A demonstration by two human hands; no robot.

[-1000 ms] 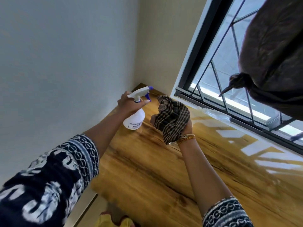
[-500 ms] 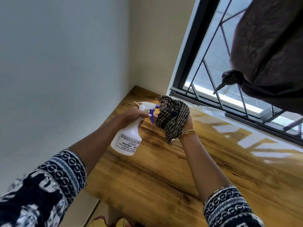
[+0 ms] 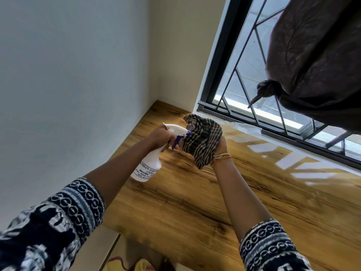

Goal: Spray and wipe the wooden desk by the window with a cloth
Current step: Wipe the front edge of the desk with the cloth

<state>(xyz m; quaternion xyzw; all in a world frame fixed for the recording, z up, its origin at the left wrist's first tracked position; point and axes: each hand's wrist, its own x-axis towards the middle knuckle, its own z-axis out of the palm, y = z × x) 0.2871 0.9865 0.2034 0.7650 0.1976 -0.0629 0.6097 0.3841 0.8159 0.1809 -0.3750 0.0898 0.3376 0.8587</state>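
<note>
In the head view, a white spray bottle (image 3: 147, 165) is gripped at its neck by the left hand (image 3: 160, 137), fingers curled round the blue trigger (image 3: 179, 140), its nozzle aimed at the checked cloth (image 3: 202, 140) at about three o'clock from it. The cloth is held bunched in the right hand (image 3: 220, 146), fingers wrapped behind it, bangles (image 3: 221, 158) at the wrist. Both are held above the wooden desk (image 3: 205, 208), toward its far corner. The barred window (image 3: 259, 98) is seen at one o'clock, a knotted dark curtain (image 3: 316, 61) hung before it.
</note>
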